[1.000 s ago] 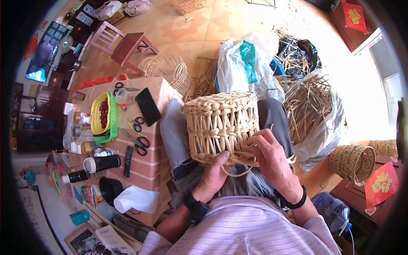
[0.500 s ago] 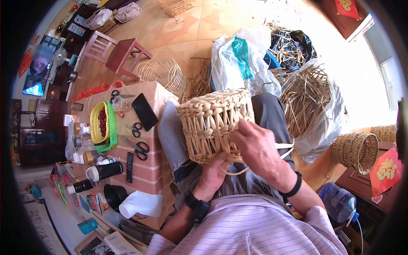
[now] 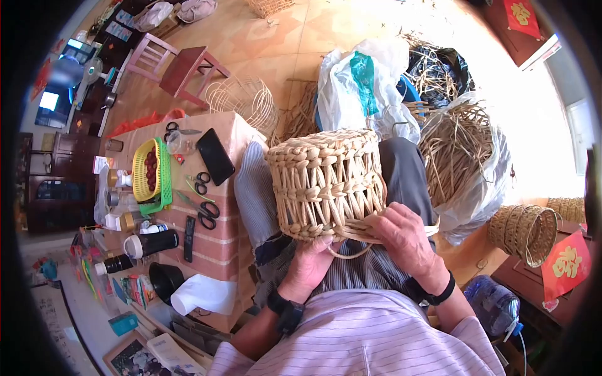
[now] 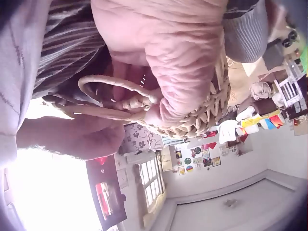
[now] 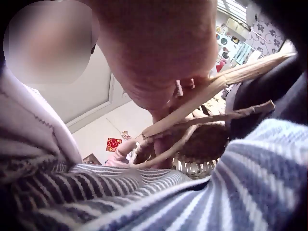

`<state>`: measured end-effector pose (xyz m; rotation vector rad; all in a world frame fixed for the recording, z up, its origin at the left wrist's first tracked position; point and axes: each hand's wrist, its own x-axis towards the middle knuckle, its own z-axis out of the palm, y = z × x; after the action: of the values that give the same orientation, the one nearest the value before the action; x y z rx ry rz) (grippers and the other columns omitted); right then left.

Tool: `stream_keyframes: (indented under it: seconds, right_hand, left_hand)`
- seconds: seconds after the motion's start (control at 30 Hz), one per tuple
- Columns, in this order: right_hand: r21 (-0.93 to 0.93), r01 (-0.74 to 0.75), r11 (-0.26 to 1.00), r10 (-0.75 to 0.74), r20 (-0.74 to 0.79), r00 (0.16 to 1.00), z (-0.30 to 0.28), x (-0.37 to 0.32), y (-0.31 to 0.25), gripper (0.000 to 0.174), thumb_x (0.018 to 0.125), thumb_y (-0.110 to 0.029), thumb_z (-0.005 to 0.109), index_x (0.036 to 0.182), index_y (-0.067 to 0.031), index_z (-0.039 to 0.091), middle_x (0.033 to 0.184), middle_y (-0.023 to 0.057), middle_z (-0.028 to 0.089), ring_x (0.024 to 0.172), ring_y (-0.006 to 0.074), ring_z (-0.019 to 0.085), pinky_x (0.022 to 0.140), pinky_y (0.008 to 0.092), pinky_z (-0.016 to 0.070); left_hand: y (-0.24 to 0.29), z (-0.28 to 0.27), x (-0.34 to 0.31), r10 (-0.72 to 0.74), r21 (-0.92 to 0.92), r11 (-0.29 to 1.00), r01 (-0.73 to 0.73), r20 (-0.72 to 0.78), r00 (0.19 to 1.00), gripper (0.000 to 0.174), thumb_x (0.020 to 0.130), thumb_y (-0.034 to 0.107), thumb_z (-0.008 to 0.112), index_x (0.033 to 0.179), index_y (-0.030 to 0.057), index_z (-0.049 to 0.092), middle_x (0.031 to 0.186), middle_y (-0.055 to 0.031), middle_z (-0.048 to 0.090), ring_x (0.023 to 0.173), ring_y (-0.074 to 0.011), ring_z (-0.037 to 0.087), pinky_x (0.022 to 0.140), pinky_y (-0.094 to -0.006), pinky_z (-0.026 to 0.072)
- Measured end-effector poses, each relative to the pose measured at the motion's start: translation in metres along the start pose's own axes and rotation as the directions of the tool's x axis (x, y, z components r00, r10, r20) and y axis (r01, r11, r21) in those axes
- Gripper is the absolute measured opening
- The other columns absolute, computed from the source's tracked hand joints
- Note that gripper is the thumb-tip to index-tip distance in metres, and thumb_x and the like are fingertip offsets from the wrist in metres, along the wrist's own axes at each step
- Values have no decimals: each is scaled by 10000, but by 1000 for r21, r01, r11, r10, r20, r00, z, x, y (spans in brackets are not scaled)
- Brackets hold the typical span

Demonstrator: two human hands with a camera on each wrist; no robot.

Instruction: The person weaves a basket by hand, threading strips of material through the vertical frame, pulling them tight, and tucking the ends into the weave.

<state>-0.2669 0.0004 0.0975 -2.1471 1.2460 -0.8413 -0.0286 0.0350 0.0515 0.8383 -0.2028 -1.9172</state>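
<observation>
A woven straw basket (image 3: 326, 178) rests on the person's lap, its closed base up and its rim toward the body. The left hand (image 3: 308, 264) grips the near rim, thumb on the outer weave and fingers hidden inside. At the rim's right side, the right hand (image 3: 409, 241) pinches a straw strand (image 5: 192, 106) close against the weave. That strand's pale end sticks out to the right beyond the hand. Between the hands hangs a thin loop of straw (image 4: 98, 79), below the rim. Another loose strand end (image 5: 250, 111) crosses near the right hand in the right wrist view.
Left of the lap, a cloth-covered table (image 3: 216, 250) carries scissors (image 3: 207, 214), a phone (image 3: 215, 156), a yellow basket (image 3: 139, 172) of red fruit and bottles. Ahead and right lie bags of dry straw (image 3: 458, 150). Finished baskets (image 3: 523, 233) stand at the right.
The right hand rose over the basket's side, pulling a strand, then came back down to the rim at the right. The left hand has kept its grip on the rim.
</observation>
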Motion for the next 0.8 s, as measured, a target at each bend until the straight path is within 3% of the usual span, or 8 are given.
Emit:
stream_keyframes:
  seconds: [0.1,0.2,0.27,0.47,0.57,0.6,0.7,0.8]
  right_hand:
    - [73,-86,994,87,-3,996,7,-2,6,142,891,-93,771,1003,-63,690,832,103,623,784,358,647,713,448,542]
    - [207,-239,949,240,24,971,8,-3,1,140,907,-80,767,1036,-63,717,834,109,663,782,344,700,691,433,566]
    - [240,-271,932,268,43,962,6,-1,-2,167,911,-79,767,1073,-62,728,846,105,670,786,337,708,696,426,575]
    - [97,-96,991,100,-35,994,5,7,-6,248,886,-103,790,1126,-74,737,1094,99,679,848,300,713,713,414,583]
    - [-288,-31,957,-18,-168,986,-10,16,-24,293,837,-129,817,1115,-84,738,1174,85,660,873,285,679,734,400,567]
    - [-286,-79,955,18,-209,978,-14,14,-32,311,792,-158,833,1086,-112,741,1087,58,653,890,272,647,747,384,545]
    - [-234,13,972,-29,-67,997,-6,7,-37,265,772,-207,854,978,-121,710,916,38,578,877,235,620,713,391,518]
    - [-220,-43,974,43,-6,999,13,8,-41,294,785,-189,843,940,-80,619,917,72,564,853,277,606,724,419,525]
  left_hand:
    - [-2,5,3,-57,-95,994,44,-139,989,711,924,113,801,1558,93,480,1515,-71,578,1408,-244,549,1228,-469,433]
    - [-6,-4,5,-47,-92,995,35,-134,990,710,937,128,802,1564,89,471,1508,-71,581,1394,-251,562,1220,-461,445]
    - [-4,-2,5,6,60,998,-3,-49,999,709,931,138,806,1557,86,477,1497,-73,587,1381,-252,573,1207,-460,460]
    - [-3,-13,16,28,166,985,-39,74,997,650,938,177,795,1511,69,508,1427,-66,629,1301,-210,632,1135,-411,528]
    - [-5,-22,18,-34,133,991,26,55,998,642,935,151,774,1514,79,507,1446,-69,621,1326,-229,617,1160,-430,511]
    - [-5,-25,18,-60,121,991,54,48,997,635,934,135,763,1513,84,508,1455,-71,618,1338,-238,610,1174,-441,501]
    - [-5,5,19,39,70,997,-34,-72,997,571,950,91,722,1487,90,529,1429,-53,637,1317,-214,627,1173,-421,506]
    - [-3,21,17,99,-1,995,-99,-115,988,523,967,70,692,1470,95,550,1415,-39,651,1302,-195,637,1165,-402,515]
